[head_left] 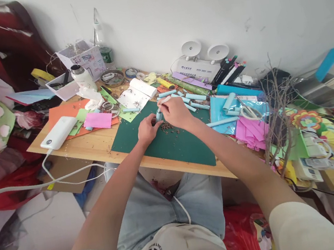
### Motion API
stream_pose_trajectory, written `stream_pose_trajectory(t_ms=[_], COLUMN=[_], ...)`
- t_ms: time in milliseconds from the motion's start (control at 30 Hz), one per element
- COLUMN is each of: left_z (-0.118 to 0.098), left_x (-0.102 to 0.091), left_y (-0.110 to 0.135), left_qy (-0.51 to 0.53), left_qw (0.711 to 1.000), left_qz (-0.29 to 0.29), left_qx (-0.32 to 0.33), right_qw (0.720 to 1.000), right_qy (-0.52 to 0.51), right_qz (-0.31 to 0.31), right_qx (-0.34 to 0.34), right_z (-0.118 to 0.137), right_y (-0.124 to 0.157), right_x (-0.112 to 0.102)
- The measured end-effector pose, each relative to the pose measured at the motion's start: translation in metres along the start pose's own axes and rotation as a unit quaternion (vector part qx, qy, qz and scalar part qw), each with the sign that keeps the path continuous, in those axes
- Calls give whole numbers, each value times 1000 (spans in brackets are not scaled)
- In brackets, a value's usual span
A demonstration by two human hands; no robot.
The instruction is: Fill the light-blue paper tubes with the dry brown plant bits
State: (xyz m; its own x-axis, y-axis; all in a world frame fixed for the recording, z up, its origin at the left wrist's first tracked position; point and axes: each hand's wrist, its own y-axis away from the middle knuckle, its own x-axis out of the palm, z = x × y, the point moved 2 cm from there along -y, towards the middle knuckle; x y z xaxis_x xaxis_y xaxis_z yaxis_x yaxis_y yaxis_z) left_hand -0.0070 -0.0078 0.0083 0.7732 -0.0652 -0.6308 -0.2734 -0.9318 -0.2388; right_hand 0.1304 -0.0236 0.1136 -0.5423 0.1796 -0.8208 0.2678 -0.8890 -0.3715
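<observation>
My left hand [148, 128] is closed around a small light-blue paper tube [158, 115], held upright over the dark green cutting mat [190, 149]. At the tube's upper end, my right hand [173, 108] is pinched, its fingertips on something too small to make out. Just below the hands lies a little heap of brown bits [167, 125], with loose crumbs scattered round it. Several more light-blue paper tubes [196, 96] lie behind my right hand, at the mat's far edge.
White power bank [62, 132] with a cable sits at the left table edge. Behind stand a white bottle [82, 77] and an emergency light [197, 67]. To the right are scissors [250, 112], pink paper [251, 132] and dry twigs [279, 111]. An open notepad [137, 93] lies beyond the mat.
</observation>
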Motion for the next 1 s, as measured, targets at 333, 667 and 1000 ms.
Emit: stream_pose_trajectory(t_ms=[333, 667, 1000], left_z=[1, 1, 0], left_x=[1, 3, 1], left_y=[-1, -1, 0], left_qy=[10, 10, 3], left_qw=[1000, 1000, 1000], left_qz=[-5, 2, 15], left_qx=[9, -7, -20], right_qw=[993, 961, 963], right_qy=[-96, -212, 1], right_qz=[9, -122, 80], right_qx=[61, 126, 259], right_z=[-7, -19, -60], right_y=[1, 33, 119], right_x=[-2, -44, -11])
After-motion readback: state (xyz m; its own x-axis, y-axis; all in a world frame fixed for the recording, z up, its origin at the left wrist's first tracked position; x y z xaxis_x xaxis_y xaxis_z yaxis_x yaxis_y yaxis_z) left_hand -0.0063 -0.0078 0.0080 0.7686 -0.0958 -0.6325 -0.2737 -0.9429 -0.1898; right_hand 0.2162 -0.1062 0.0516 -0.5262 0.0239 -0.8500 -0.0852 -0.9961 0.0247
